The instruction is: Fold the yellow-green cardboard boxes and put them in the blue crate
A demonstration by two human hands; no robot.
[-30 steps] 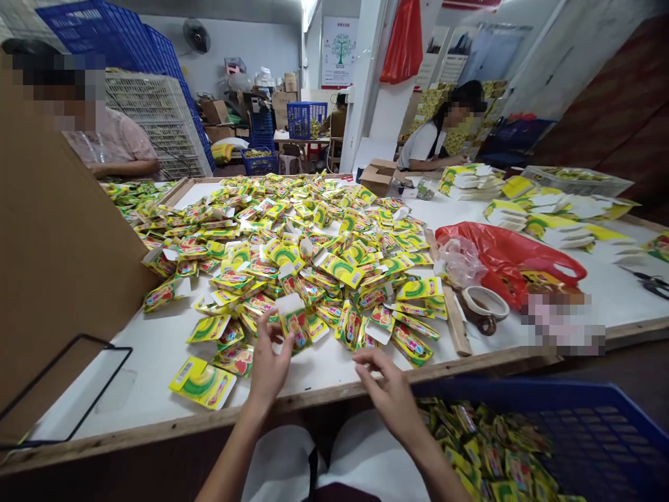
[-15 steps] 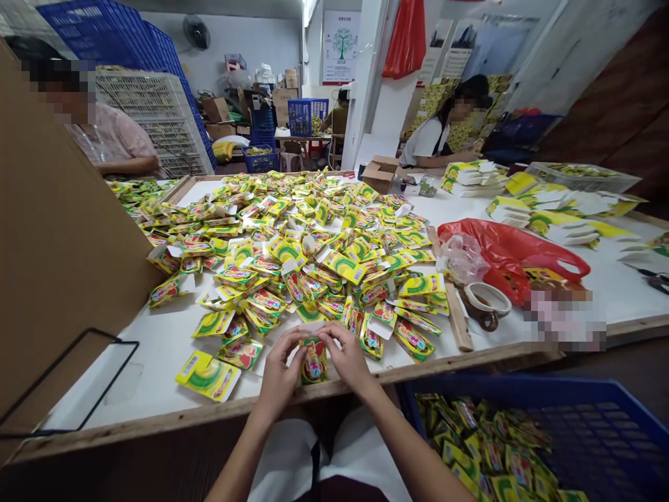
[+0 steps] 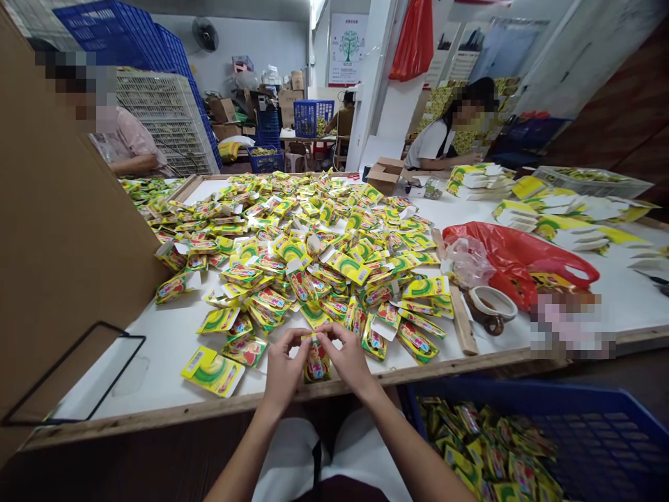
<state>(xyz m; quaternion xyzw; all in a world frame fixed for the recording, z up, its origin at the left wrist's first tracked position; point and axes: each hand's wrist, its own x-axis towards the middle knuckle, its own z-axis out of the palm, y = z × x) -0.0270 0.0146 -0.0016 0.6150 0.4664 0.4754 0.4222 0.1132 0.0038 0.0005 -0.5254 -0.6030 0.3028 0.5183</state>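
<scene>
A small printed carton [image 3: 316,362], green and yellow with red and blue lettering, stands on end near the table's front edge. My left hand [image 3: 285,362] pinches its upper left side, thumb and fingers at the top. From the right, my right hand [image 3: 345,355] grips the same top edge, its thumb close to the left one. The fingers cover most of the carton's top end. Beyond my hands spreads a large heap of similar cartons [image 3: 293,251], several with white end flaps sticking out. A yellow-green carton [image 3: 213,371] lies flat to the left of my left hand.
A blue basket [image 3: 601,404] holding cartons sits below the edge at right. A wooden strip [image 3: 463,324], a brown cup [image 3: 491,307] and a red plastic bag [image 3: 512,254] lie right of the heap. A cardboard sheet [image 3: 78,195] stands at left. Co-workers sit across the table.
The white flap showing above the carton between my fingers is now folded down, and my fingertips press along its top. The whole view has shifted slightly.
</scene>
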